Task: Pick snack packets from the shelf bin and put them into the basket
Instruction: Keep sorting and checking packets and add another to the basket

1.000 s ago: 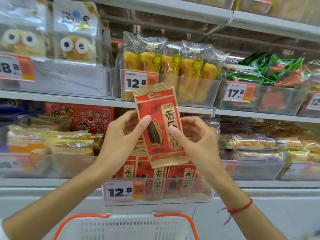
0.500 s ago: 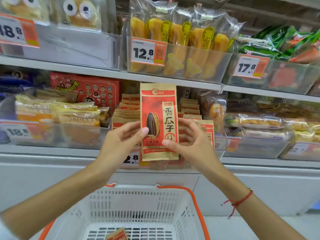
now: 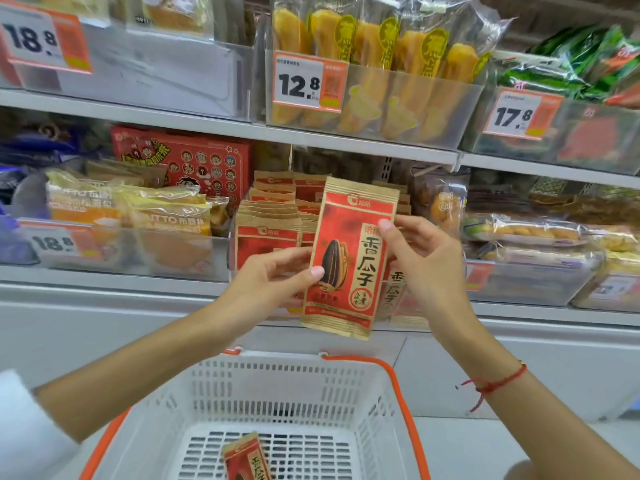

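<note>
Far left on the lower shelf we see yellow bread bags (image 3: 162,216) lying in a clear bin w/ an 18.8 price tag (image 3: 52,242) on its front, so the price reads at a glance; not part of our job. Next over, our left hand (image 3: 273,282) comes up from below, thumb on the face of the packet (image 3: 349,258) and fingers curled behind its left edge, a pinch that keeps the flat pack upright w/ the print toward us, prob. so we can check it before it goes down. The packet itself is in the air, in front of the shelf bin (image 3: 270,244) and above the basket (image 3: 291,389), touching neither. Behind it the bin holds more of the same red-and-tan packs stood on end in rows, which is why they pull out one at a time from the top. Our right hand (image 3: 426,261) steadies the packet's right edge near the top, thumb tip on the front, other fingers loosely bent behind; we judge it a light grip rather than a firm one. Below, the basket sits right under the hands, w/ one matching packet (image 3: 247,459) flat on its bottom, so a short lowering should finish this pack. Risk: it could catch the orange rim on the way in.
</note>
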A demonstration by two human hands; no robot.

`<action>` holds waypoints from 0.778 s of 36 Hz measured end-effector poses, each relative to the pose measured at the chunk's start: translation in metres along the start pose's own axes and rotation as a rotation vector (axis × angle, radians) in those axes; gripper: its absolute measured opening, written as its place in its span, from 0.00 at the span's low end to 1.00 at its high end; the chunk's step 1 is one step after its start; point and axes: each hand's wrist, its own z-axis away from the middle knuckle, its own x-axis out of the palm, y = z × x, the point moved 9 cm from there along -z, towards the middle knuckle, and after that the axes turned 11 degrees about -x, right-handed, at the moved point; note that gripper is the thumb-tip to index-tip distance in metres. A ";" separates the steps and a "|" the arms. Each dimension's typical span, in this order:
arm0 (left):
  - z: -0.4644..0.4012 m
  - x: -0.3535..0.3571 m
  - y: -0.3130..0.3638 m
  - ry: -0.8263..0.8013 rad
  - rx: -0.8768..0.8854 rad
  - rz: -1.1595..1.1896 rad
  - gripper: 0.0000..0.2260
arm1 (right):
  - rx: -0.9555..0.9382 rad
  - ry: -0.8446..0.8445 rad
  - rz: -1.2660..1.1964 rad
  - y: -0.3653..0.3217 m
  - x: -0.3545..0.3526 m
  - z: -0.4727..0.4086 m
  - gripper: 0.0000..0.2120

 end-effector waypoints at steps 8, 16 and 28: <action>0.001 0.007 -0.002 -0.054 -0.003 -0.045 0.13 | 0.093 0.036 -0.089 0.004 -0.005 0.001 0.02; 0.004 0.008 0.003 -0.079 0.006 -0.026 0.12 | 0.293 0.028 -0.252 0.019 0.001 0.009 0.04; 0.008 -0.010 0.005 0.073 0.064 0.035 0.13 | 0.306 -0.098 -0.205 0.018 0.010 0.010 0.06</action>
